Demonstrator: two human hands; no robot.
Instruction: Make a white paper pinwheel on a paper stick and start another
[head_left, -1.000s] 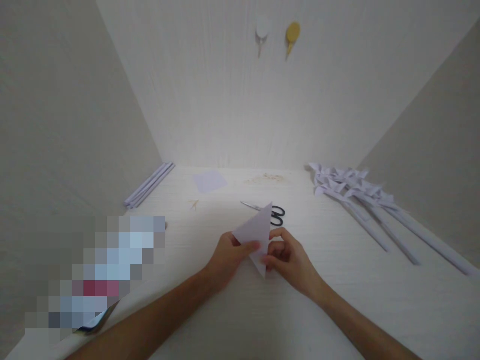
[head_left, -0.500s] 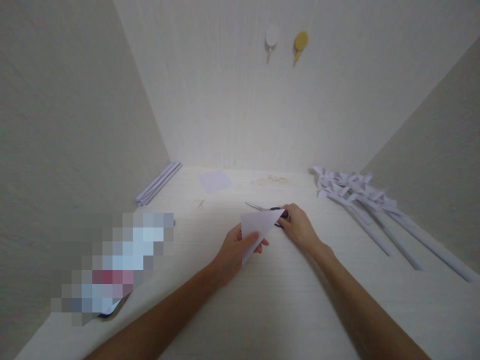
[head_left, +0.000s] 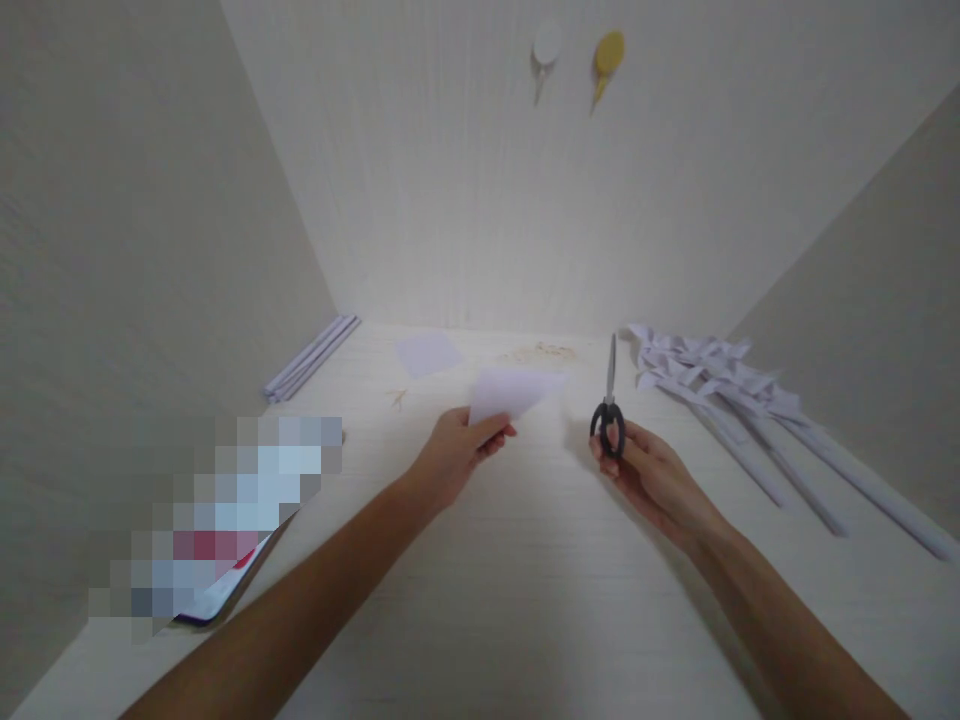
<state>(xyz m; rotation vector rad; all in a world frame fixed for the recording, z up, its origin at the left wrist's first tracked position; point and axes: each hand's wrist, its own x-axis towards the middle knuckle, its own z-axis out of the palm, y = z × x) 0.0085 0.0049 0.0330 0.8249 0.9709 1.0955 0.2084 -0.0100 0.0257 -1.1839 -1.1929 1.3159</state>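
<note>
L hand (head_left: 456,452) had its grip clamped on a folded white paper triangle (head_left: 511,392), thumb on top & fingers under, pinching the near corner; the sheet was held up off the tabletop (head_left: 525,600) w/ its point aimed right. R hand (head_left: 646,473) had its grip closed round the black handles of the scissors (head_left: 608,400), blades together & pointing up/away, well apart from the paper. Both hands hovered over the middle of the pale wood tabletop. Far R side: a row of white paper pinwheels on rolled paper sticks (head_left: 739,400), lying fanned out toward the R edge. Far L corner: a bundle of rolled paper sticks (head_left: 311,356) against the wall. Near the back: a small flat paper square (head_left: 429,352) and some tan scraps (head_left: 541,351); a tiny tan bit (head_left: 397,397) lay nearer the L hand. On the back wall, a white hook (head_left: 546,48) & a yellow hook (head_left: 607,55). Bottom L was blurred out.
</note>
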